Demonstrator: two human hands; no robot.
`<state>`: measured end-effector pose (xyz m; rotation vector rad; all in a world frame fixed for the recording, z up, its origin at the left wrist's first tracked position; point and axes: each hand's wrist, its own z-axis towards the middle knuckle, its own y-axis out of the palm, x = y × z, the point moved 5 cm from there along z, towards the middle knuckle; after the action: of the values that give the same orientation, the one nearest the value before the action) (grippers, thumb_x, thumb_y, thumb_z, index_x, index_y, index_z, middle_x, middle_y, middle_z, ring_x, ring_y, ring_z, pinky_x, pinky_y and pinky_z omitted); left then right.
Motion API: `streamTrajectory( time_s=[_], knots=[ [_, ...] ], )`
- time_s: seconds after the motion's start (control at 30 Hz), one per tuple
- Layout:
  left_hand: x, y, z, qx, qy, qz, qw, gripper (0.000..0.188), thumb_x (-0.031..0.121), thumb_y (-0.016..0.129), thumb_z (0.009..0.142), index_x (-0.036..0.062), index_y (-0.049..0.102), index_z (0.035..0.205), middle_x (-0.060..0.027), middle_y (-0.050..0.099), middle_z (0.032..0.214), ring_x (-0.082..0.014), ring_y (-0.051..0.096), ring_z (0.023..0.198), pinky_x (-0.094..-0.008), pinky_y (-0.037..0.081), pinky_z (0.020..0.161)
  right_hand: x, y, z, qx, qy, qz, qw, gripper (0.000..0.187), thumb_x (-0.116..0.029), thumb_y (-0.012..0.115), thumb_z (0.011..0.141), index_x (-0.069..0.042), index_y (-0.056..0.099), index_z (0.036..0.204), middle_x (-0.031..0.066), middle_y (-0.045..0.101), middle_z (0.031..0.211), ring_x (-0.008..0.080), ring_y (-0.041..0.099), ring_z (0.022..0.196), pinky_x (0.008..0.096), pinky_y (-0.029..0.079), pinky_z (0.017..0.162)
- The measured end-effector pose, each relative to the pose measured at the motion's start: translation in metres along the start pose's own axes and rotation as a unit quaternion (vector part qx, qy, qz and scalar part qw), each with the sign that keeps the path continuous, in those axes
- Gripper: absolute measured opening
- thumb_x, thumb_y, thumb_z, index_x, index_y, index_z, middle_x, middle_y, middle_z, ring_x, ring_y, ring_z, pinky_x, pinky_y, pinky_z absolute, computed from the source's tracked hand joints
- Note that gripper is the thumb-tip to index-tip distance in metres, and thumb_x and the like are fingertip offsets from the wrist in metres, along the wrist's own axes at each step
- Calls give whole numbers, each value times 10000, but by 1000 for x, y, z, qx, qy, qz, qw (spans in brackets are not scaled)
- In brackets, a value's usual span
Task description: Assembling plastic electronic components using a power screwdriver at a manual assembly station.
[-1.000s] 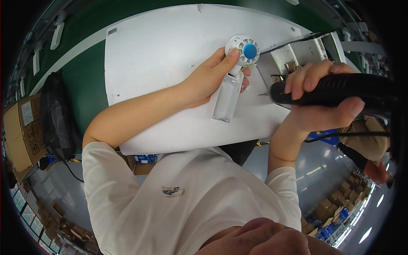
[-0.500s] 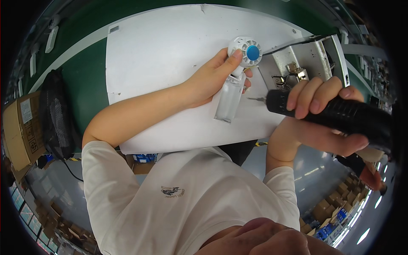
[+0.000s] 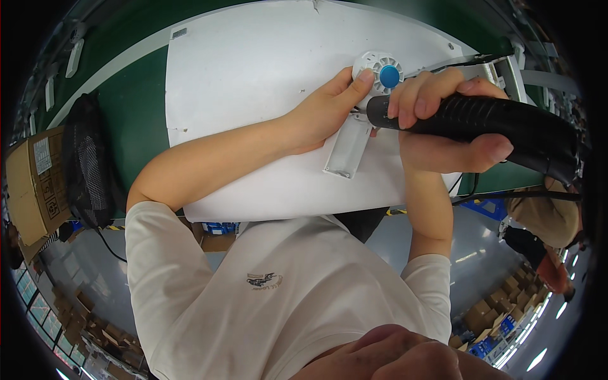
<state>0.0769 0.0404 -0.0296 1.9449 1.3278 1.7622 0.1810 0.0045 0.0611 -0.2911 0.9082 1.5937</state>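
My left hand (image 3: 320,117) is closed around the neck of a small white handheld fan (image 3: 347,151), thumb on the rim of its round head. The fan has a blue round centre and a pale, hollow-looking handle slanting toward me. My right hand (image 3: 440,152) grips a black electric screwdriver (image 3: 487,117) from the right side. Its nose lies over the fan's neck, just below the head, beside my left fingers. The bit's tip is close to or at the neck; I cannot tell whether it touches a screw.
A white sheet (image 3: 247,69) covers much of the green table (image 3: 136,126). Behind my right hand stands a metal tray (image 3: 516,79), mostly hidden. A cord hangs at the right. On the left are a black mesh bag (image 3: 88,164) and a cardboard box (image 3: 38,190). Another person (image 3: 544,215) is at far right.
My right hand has brought the screwdriver left and up, from beside the fan onto its neck. The fan stays in my left hand, shifted slightly right in the picture.
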Motion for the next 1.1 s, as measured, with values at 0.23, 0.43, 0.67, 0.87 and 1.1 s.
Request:
streamTrajectory(
  time_s=[0.23,0.43,0.67,0.87,1.1],
  knots=[
    [3,-1,-2,-8,-11,10,1000,472,417,430,1018,59,382,1322,-101,567,1087,-144,572,867,-281,511,767,6,12,2,-63,-15,16,998,697,-741,384,872,-97,495,1115,70,507,659,153,444,442,309,410,394],
    [14,7,-6,102,40,103,989,526,339,495,993,53,338,1406,-119,619,997,-169,611,889,-310,530,747,-72,-8,15,32,-32,-54,997,636,-671,398,903,-80,512,1108,80,505,641,174,440,419,300,410,396],
    [119,-62,37,273,153,384,869,610,172,593,836,5,362,1374,-251,465,1273,-373,536,1023,-441,475,866,-83,6,11,209,-62,-499,839,594,-633,388,915,-84,527,1097,89,493,642,176,447,427,298,401,393],
    [228,-130,57,245,263,653,667,613,171,556,858,67,319,1414,-273,379,1367,-515,449,1133,-523,406,973,-68,-16,6,37,6,-1,999,546,-610,398,920,-104,528,1079,54,480,630,156,431,432,289,386,393],
    [219,-173,99,455,135,728,495,791,508,550,848,87,300,1469,-267,212,1512,-496,207,1370,-633,195,1072,-74,-29,-5,29,8,10,999,493,-577,430,923,-119,514,1084,41,493,643,133,436,443,269,367,423]
  ],
)
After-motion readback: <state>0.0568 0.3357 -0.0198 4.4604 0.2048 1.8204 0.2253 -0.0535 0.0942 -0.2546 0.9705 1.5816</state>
